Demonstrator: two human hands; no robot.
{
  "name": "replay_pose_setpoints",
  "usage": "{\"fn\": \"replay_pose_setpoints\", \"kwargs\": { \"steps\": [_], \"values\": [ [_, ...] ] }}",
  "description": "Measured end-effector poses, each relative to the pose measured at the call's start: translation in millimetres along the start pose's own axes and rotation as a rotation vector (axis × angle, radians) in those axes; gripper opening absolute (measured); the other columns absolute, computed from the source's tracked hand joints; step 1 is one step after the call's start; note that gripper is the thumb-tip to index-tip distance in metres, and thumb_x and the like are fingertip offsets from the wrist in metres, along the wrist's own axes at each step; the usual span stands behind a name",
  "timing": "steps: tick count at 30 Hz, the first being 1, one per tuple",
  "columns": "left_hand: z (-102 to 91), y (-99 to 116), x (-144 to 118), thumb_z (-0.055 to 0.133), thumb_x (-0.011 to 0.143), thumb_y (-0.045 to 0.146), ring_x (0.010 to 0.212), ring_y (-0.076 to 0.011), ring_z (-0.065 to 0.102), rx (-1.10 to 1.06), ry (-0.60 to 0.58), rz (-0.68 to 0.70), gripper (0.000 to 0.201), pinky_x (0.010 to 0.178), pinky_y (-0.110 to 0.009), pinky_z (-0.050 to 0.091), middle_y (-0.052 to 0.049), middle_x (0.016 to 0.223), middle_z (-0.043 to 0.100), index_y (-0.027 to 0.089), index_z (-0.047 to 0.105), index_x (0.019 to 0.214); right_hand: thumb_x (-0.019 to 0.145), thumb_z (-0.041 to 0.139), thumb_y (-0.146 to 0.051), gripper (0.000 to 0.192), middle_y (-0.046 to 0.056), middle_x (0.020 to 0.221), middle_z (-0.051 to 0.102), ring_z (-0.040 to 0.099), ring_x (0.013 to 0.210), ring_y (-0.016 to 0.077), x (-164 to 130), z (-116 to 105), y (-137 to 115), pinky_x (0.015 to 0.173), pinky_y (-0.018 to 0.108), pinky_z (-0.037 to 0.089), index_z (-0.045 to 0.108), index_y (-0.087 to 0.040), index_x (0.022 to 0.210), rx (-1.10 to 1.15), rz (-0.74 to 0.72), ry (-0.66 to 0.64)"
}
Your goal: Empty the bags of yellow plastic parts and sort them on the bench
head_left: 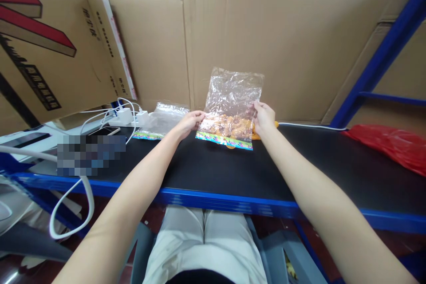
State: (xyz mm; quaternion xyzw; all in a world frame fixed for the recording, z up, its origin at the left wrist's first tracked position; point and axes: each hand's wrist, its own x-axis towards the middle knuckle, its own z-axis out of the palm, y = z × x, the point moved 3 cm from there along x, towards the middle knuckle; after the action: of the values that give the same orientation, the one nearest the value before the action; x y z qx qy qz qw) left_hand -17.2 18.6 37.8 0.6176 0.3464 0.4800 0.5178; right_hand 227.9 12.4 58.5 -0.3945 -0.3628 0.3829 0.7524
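Printed cardboard box (49, 40): far left, leaning over the work surface.
White power adapters (124, 116): left rear, cables looping around them; patch in front is blurred, contents cannot be told.
Second clear bag (159, 120): flat on the black work surface (213, 168), printed band toward the person; just beyond the left forearm, held by neither hand.
Left hand (189, 125): thumb and fingertips together, pinching the left edge of the held bag, low, a little above its printed strip.
Clear plastic bag (235, 93): between the two hands, raised at a tilt in front of the cardboard backboard (293, 49); printed strip (224, 140) at the lower end. Long axis runs from strip up and away; upper end reaches well above both hands.
Orange item (255, 136): behind and below the bag, seen mostly through the film; parts show past the strip and at right. Seems to lie sideways, left to right; exact kind cannot be told.
Right hand (264, 117): fingers together on the bag's right edge, slightly higher than the left grip.
Key relation: orange item beyond the film, inward of the right hand; right hand nearer, overlapping its right end in view.
Red plastic bag (392, 146): far right, well apart from both hands.
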Motion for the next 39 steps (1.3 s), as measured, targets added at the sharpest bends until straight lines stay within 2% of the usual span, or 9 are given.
{"fn": "replay_pose_setpoints", "kwargs": {
  "steps": [5, 7, 11, 16, 19, 24, 31, 36, 39],
  "values": [
    [4.7, 6, -4, 0.066, 0.074, 0.044, 0.047, -0.0080, 0.051, -0.066, 0.051, -0.023, 0.028, 0.044, -0.019, 0.037, 0.001, 0.060, 0.056, 0.017, 0.057, 0.076, 0.078, 0.061, -0.027, 0.011, -0.006, 0.060, 0.057, 0.049, 0.043, 0.0065, -8, 3, 3, 0.038, 0.018, 0.039, 0.056, -0.021, 0.070, -0.030, -0.034, 0.002],
    [6.1, 7, -4, 0.067, 0.073, 0.048, 0.047, -0.0077, 0.050, -0.021, 0.104, 0.034, 0.033, 0.045, -0.019, 0.037, 0.001, 0.060, 0.056, 0.017, 0.057, 0.074, 0.076, 0.064, -0.031, 0.012, -0.006, 0.059, 0.056, 0.049, 0.043, 0.0064, -12, 5, 7, 0.037, 0.018, 0.038, 0.059, -0.021, 0.072, -0.062, -0.069, -0.023],
    [7.2, 8, -5, 0.068, 0.075, 0.040, 0.041, -0.0045, 0.037, 0.116, 0.273, 0.171, 0.033, 0.042, -0.018, 0.027, 0.006, 0.049, 0.044, 0.016, 0.051, 0.061, 0.072, 0.067, -0.040, 0.019, -0.008, 0.053, 0.051, 0.043, 0.040, 0.0057, -14, 9, 12, 0.038, 0.018, 0.036, 0.063, -0.021, 0.074, -0.141, -0.224, -0.066],
    [8.5, 9, -7, 0.056, 0.085, 0.037, 0.036, -0.0060, 0.027, 0.155, 0.358, 0.222, 0.032, 0.040, -0.021, 0.018, 0.008, 0.041, 0.031, 0.018, 0.046, 0.061, 0.070, 0.068, -0.046, 0.025, -0.008, 0.046, 0.047, 0.043, 0.041, 0.0076, -12, 9, 13, 0.044, 0.022, 0.039, 0.064, -0.022, 0.075, -0.212, -0.367, -0.079],
    [5.3, 10, -6, 0.052, 0.087, 0.038, 0.037, -0.0066, 0.024, 0.174, 0.415, 0.245, 0.035, 0.040, -0.022, 0.017, 0.008, 0.042, 0.028, 0.019, 0.043, 0.059, 0.071, 0.067, -0.048, 0.027, -0.008, 0.044, 0.046, 0.040, 0.037, 0.0079, -12, 10, 13, 0.042, 0.022, 0.038, 0.065, -0.022, 0.075, -0.204, -0.342, -0.086],
    [-3.9, 6, -1, 0.048, 0.089, 0.042, 0.041, -0.0079, 0.028, 0.249, 0.488, 0.322, 0.040, 0.044, -0.022, 0.022, 0.007, 0.044, 0.030, 0.020, 0.039, 0.058, 0.072, 0.066, -0.051, 0.028, -0.008, 0.038, 0.041, 0.035, 0.033, 0.0088, -13, 11, 13, 0.040, 0.024, 0.038, 0.066, -0.023, 0.077, -0.200, -0.272, -0.139],
    [-10.2, 1, 2, 0.050, 0.087, 0.045, 0.044, -0.0098, 0.034, 0.298, 0.499, 0.319, 0.040, 0.046, -0.023, 0.024, 0.006, 0.045, 0.032, 0.020, 0.040, 0.058, 0.076, 0.061, -0.053, 0.030, -0.010, 0.038, 0.033, 0.030, 0.034, 0.0065, -13, 10, 15, 0.044, 0.025, 0.039, 0.067, -0.024, 0.084, -0.164, -0.109, -0.228],
    [-12.5, 5, 0, 0.044, 0.090, 0.047, 0.048, -0.0101, 0.036, 0.416, 0.574, 0.402, 0.040, 0.049, -0.023, 0.026, 0.005, 0.049, 0.034, 0.020, 0.040, 0.061, 0.077, 0.058, -0.056, 0.038, -0.005, 0.048, 0.044, 0.040, 0.044, 0.0085, -14, 12, 14, 0.049, 0.026, 0.040, 0.062, -0.020, 0.069, -0.225, -0.121, -0.176],
    [-15.0, 8, -1, 0.041, 0.091, 0.047, 0.050, -0.0103, 0.038, 0.429, 0.646, 0.432, 0.039, 0.051, -0.023, 0.029, 0.005, 0.050, 0.036, 0.020, 0.041, 0.063, 0.073, 0.063, -0.056, 0.041, -0.004, 0.048, 0.045, 0.040, 0.046, 0.0091, -18, 16, 16, 0.048, 0.025, 0.036, 0.055, -0.019, 0.059, -0.354, -0.209, -0.227]
  ]
}}
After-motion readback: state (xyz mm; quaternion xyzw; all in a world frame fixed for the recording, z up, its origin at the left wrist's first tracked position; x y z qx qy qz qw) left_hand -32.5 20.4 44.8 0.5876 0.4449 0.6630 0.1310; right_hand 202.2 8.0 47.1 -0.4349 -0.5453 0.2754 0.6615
